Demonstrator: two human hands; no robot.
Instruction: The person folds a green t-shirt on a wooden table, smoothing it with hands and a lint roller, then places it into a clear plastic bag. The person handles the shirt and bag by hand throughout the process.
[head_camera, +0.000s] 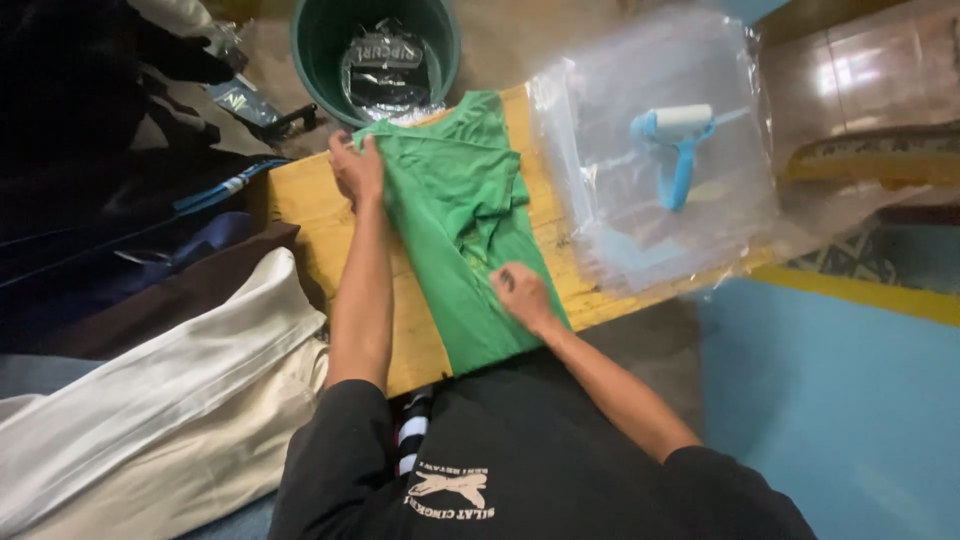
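Note:
A green shirt (455, 210) lies partly folded on a yellow wooden table (300, 205). My left hand (357, 168) presses on the shirt's far left edge, fingers pinching the cloth. My right hand (520, 292) rests closed on the near right edge of the shirt, gripping the fabric. Both forearms reach out from my black shirt at the bottom of the view.
A stack of clear plastic bags (655, 150) lies on the table's right side with a blue lint roller (678, 140) on top. A green bucket (320, 40) holding plastic wrappers stands beyond the table. White, brown and dark garments (160, 390) are piled to the left.

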